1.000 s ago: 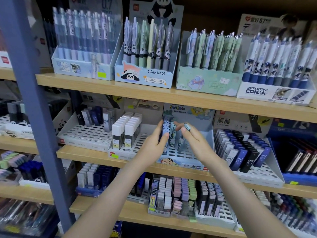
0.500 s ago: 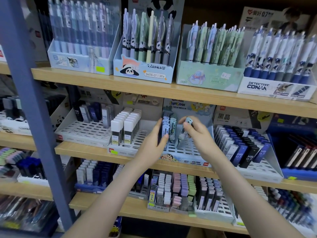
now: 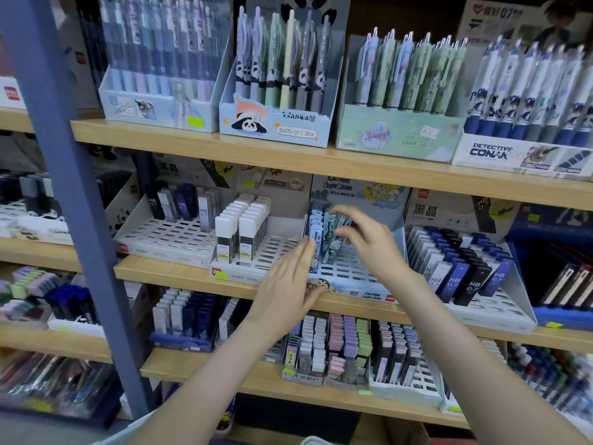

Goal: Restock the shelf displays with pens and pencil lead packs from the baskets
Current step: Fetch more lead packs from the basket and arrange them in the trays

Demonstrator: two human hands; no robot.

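Left hand (image 3: pixel 288 284) spread flat just beside the standing lead packs (image 3: pixel 316 232); right hand (image 3: pixel 369 242) pinches one pack (image 3: pixel 345 221): a skewed insertion may topple the row.

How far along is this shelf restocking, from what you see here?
Done, it seems: the pen boxes on the top shelf look full. In hand: the right hand pinches a lead pack at the cartoon tray, next to a few standing packs; the left hand is open beside them. Left: most of that tray's slots are bare, and the HB tray further left looks sparse too.
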